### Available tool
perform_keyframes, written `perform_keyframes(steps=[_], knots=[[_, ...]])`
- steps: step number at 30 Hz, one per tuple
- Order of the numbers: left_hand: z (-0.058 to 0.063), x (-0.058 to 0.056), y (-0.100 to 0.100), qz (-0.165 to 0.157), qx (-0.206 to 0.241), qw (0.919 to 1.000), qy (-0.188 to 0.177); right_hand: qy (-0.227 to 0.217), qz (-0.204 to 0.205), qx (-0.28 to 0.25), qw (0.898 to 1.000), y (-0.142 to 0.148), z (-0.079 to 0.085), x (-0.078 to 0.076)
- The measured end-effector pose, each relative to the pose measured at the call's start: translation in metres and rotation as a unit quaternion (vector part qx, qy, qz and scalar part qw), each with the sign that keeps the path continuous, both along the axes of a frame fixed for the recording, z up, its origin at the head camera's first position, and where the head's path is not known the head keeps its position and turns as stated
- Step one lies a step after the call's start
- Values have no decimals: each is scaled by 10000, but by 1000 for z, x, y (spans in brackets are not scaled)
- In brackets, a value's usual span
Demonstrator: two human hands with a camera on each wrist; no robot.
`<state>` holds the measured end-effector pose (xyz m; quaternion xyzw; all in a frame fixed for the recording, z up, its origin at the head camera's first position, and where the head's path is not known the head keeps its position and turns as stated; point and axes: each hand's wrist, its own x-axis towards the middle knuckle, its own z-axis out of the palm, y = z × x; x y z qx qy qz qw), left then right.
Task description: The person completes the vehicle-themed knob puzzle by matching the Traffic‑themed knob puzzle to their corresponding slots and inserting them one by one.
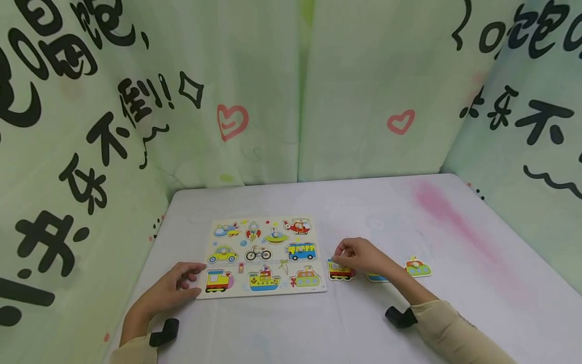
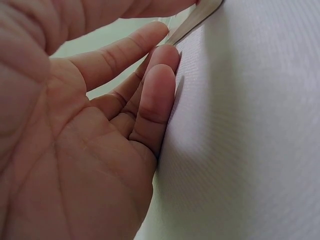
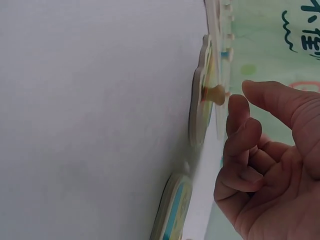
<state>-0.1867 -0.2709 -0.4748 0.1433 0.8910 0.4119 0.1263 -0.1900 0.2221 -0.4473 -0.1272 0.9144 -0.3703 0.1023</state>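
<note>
A white puzzle board (image 1: 322,284) with pictures of vehicles lies flat on the table. My left hand (image 1: 170,285) rests at its left edge, thumb and forefinger tips right at the border. In the left wrist view, the left hand's (image 2: 75,140) other fingers bend loosely beside the tabletop. Just right of the board lies a train puzzle piece (image 1: 341,272). My right hand (image 1: 359,254) hovers over it. The right wrist view shows that piece's wooden peg (image 3: 215,94) near the right hand's (image 3: 270,155) thumb and forefinger, with a gap between. These fingers hold nothing.
Partly hidden by the right forearm is a blue-edged puzzle piece (image 1: 376,278). Further right lies a submarine piece (image 1: 417,267). Pale green curtains (image 1: 273,91) with black writing stand behind the white table (image 1: 291,328) and on both sides.
</note>
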Motion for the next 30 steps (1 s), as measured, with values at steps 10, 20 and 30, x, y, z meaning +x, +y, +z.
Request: perform_keyframes(steps=[10, 20, 30], knots=[[1, 0, 1, -15, -16, 10000, -39, -203, 257, 258, 9991, 9, -4, 4], [1, -1, 0, -80, -41, 10000, 22, -339, 573, -12, 9978, 5, -1, 3], [2, 0, 0, -67, -60, 10000, -14, -439, 710, -202, 9963, 6, -5, 2]])
